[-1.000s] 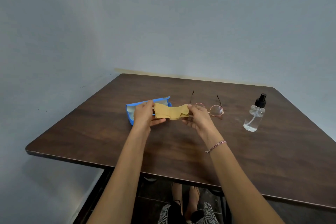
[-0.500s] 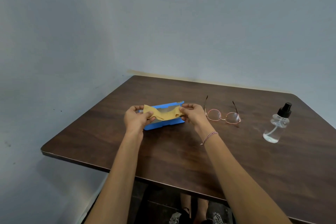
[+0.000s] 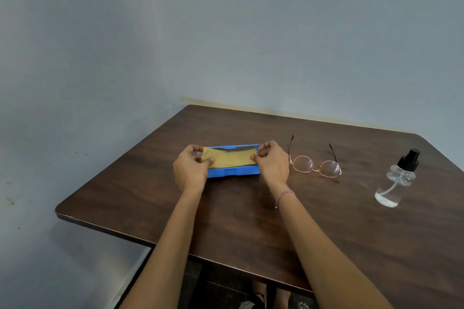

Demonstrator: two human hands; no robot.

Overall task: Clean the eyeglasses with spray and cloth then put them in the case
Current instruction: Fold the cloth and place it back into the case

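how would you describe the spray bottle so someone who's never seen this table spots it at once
On the dark wooden table, look to the right side, past the round-framed eyeglasses. The spray bottle stands there alone: clear with a black pump top, the only upright thing on it.

The case [image 3: 233, 172] lies on the desk [image 3: 251, 221], in its far left part, with the cloth [image 3: 229, 158] spread over it. The left hand [image 3: 189, 170] pinches the cloth's left end and the right hand [image 3: 272, 160] its right end. Just right of the right hand lie the eyeglasses [image 3: 315, 164], arms toward the far edge, and the spray bottle [image 3: 396, 183] stands further right, near the right edge.
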